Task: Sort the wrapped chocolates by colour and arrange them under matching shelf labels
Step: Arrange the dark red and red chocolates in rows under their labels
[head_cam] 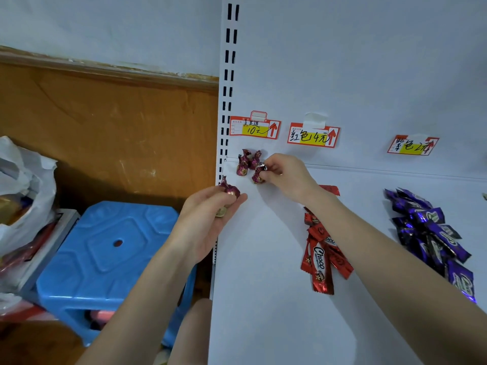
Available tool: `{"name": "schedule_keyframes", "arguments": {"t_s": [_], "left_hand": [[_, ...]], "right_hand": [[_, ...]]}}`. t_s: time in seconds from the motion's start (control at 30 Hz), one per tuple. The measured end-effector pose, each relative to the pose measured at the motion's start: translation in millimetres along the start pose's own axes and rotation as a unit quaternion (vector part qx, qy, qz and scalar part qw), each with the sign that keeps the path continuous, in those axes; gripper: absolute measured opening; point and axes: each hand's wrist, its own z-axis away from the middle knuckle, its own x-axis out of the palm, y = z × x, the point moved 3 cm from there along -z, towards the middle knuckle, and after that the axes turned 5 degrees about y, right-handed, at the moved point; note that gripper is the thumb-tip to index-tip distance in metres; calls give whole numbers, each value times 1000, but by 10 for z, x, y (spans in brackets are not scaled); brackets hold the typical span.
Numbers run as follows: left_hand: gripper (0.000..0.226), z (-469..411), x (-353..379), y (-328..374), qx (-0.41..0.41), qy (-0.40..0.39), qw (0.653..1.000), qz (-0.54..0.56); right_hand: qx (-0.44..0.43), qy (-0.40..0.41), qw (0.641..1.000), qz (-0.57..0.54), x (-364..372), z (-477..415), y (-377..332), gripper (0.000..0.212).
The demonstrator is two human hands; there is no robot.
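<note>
On the white shelf [263, 299], two magenta foil-wrapped chocolates [246, 162] stand upright at the back left, under the left price label [254, 127]. My right hand [287, 175] pinches a third magenta chocolate [258, 176] by its twisted top, just in front of them on the shelf. My left hand [205, 219] is palm-up at the shelf's left edge, holding another magenta chocolate [229, 189] and a gold-coloured piece [220, 212]. Red Choco bars [321, 256] lie under the middle label [312, 136]. Purple bars [429, 233] lie under the right label [412, 146].
A blue plastic stool [105, 254] stands left of the shelf, below my left hand. A white plastic bag [23, 191] with goods sits at the far left on boxes. A slotted shelf upright [228, 88] runs along the shelf's left edge, with an orange wall panel [105, 127] beyond.
</note>
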Motion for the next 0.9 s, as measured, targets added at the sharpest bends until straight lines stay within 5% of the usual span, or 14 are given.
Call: {"name": "schedule_keyframes", "arguments": {"t_s": [0.57, 0.77, 0.9], "left_hand": [[14, -10, -99, 30, 60, 48, 993, -85], [24, 14, -56, 40, 60, 28, 994, -91], [25, 37, -4, 63, 67, 3, 994, -81]], "right_hand": [[7, 53, 998, 30, 118, -110, -5, 16], [30, 30, 999, 6, 4, -20, -45, 38], [-25, 57, 995, -78, -192, 228, -227, 7]]}}
